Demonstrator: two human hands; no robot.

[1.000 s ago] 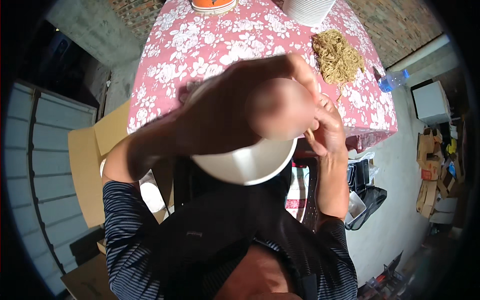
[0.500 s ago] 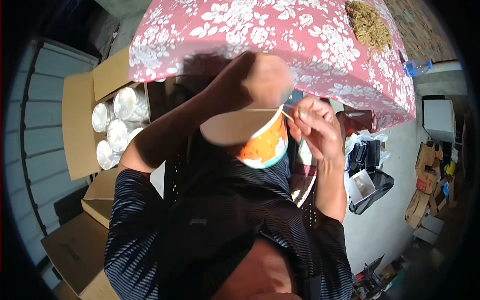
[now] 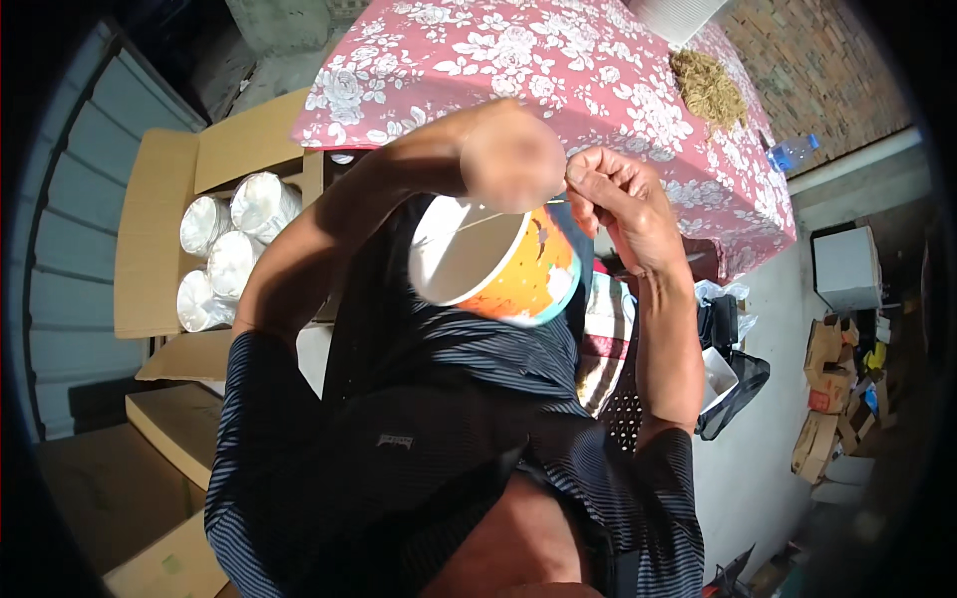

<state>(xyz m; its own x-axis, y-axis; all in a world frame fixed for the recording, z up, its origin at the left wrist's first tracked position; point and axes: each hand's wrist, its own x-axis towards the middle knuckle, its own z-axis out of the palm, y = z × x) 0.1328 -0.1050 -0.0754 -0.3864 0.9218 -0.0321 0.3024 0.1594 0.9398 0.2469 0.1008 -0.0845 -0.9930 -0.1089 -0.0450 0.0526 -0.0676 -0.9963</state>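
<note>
In front of my lap a paper tub (image 3: 533, 267), orange with a teal base and a white inside, lies tilted with its mouth toward the left. My left hand (image 3: 513, 157) is above its rim, smeared by motion, so its fingers cannot be made out. Beside the tub, on its right, my right hand (image 3: 626, 207) is closed, thumb and fingertips pinching a thin pale strand (image 3: 556, 202). A fine line crosses the tub's mouth toward the left hand; whether it is the same strand I cannot tell.
A table with a pink flowered cloth (image 3: 399, 60) stands ahead, bearing a tan fibre bundle (image 3: 708, 88) and a white ribbed container (image 3: 678, 15). An open carton (image 3: 155, 249) at left holds several wrapped white stacks (image 3: 264, 204). A plastic bottle (image 3: 794, 152) lies far right.
The tub has turned, showing more of its white inside. Both hands remain by its rim, the left still blurred. The view has shifted, bringing in the white container on the table.
</note>
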